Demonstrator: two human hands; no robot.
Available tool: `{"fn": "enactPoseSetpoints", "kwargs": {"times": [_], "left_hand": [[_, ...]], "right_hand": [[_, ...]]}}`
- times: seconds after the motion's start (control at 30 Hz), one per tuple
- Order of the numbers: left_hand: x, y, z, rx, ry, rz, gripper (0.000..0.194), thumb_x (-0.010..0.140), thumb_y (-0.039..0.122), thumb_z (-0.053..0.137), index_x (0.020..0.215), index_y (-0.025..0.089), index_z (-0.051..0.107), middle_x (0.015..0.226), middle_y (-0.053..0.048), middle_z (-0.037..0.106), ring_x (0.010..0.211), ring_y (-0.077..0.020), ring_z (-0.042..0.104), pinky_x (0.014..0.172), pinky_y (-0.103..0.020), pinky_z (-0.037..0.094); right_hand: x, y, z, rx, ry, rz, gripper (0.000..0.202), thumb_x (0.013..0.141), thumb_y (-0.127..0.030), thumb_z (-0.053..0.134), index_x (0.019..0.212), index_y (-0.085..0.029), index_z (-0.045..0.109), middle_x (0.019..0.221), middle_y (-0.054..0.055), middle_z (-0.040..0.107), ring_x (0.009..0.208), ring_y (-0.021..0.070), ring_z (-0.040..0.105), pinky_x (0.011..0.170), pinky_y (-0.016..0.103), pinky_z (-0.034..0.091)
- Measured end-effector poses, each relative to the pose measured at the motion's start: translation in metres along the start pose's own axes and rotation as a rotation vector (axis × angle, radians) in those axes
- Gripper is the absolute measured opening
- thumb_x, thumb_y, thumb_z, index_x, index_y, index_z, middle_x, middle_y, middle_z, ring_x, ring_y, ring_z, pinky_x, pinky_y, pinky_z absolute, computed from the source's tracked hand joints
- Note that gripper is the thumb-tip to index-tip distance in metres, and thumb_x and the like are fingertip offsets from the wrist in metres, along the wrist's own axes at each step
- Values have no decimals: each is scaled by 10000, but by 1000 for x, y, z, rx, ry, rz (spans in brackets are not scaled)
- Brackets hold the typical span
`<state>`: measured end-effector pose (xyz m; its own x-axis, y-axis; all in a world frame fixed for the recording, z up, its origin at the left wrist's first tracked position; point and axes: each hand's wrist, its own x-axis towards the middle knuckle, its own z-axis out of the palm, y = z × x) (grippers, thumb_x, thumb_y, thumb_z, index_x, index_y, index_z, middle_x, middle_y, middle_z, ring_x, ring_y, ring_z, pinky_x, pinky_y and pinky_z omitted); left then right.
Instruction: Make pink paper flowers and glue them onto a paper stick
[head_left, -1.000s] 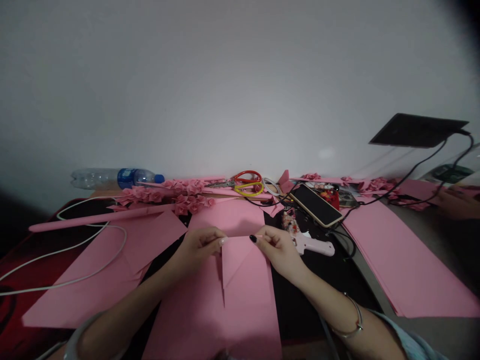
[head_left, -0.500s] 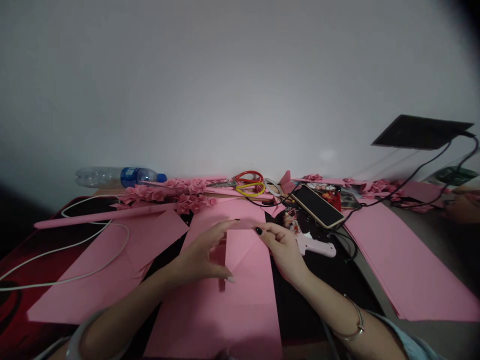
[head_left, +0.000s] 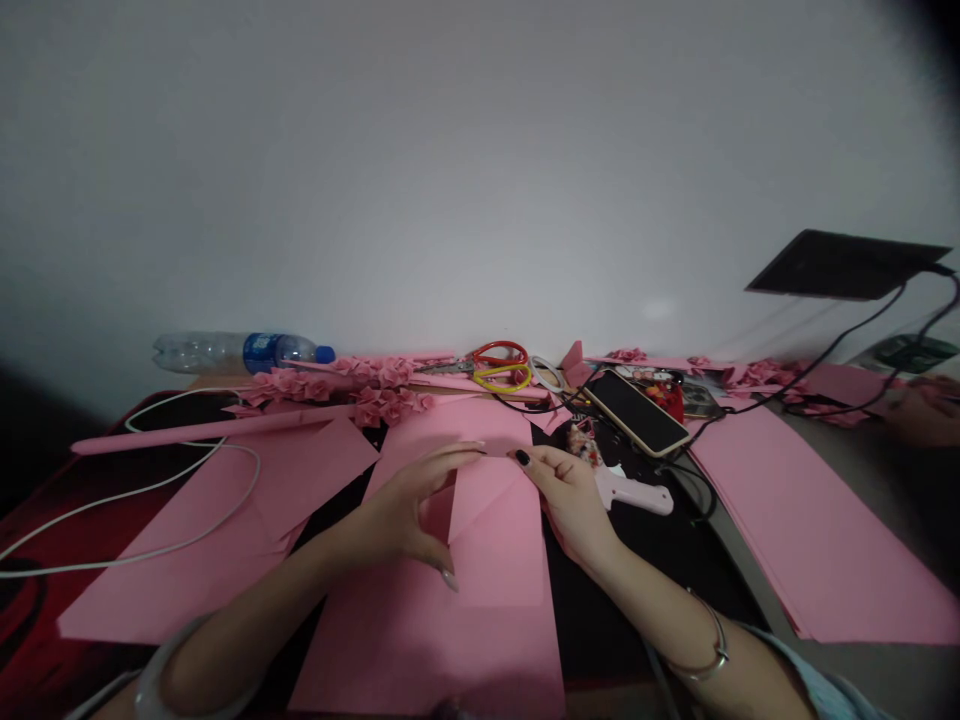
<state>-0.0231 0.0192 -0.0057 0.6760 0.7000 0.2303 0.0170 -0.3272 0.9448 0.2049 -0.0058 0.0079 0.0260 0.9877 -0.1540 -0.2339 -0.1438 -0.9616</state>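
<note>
A small piece of pink paper (head_left: 499, 565) with a diagonal crease is held above a long pink sheet (head_left: 405, 650) in the middle of the table. My right hand (head_left: 574, 505) pinches its upper right corner between thumb and fingers. Beside the left edge of the piece, my left hand (head_left: 401, 510) is curved with its thumb well apart from the fingers. Its fingertips come near the top edge; whether they touch the paper I cannot tell.
Scissors (head_left: 501, 376), paper flowers (head_left: 382, 405) and a plastic bottle (head_left: 202, 353) lie along the wall. To the right are a phone (head_left: 637, 412), a pale pink glue gun (head_left: 637, 494) and stacked pink sheets (head_left: 825, 540). Another person's hand (head_left: 926, 410) shows at far right.
My left thumb has moved down and slightly away from the small piece's left edge. The piece's lower edge now shows more plainly. My right hand keeps its pinch, barely shifted.
</note>
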Motion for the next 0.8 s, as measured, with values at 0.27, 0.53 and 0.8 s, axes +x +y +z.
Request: {"fn": "enactPoseSetpoints", "kwargs": {"times": [0.27,0.53,0.8], "left_hand": [[7,5,5,77,170,-125,312,836,303,646,1131,204,670,1211,-104,653,1137,-242,595,995,-391,472],[11,14,11,74,322,-293,209,845,366,572,936,192,642,717,14,619,705,-170,592,666,-281,487],[9,11,10,69,385,-250,552,894,336,512,1414,230,360,696,32,585,648,-151,561,630,-269,460]], "right_hand": [[-1,2,-1,-146,-62,-38,311,737,-460,731,754,-150,698,621,-6,573,578,118,444,549,244,327],[-3,0,3,-310,-105,-97,282,770,-433,667,722,-160,612,544,-73,340,514,83,253,500,238,184],[-8,-7,5,-292,-151,-152,230,770,-227,584,998,-198,580,490,-118,271,452,80,198,462,230,160]]}}
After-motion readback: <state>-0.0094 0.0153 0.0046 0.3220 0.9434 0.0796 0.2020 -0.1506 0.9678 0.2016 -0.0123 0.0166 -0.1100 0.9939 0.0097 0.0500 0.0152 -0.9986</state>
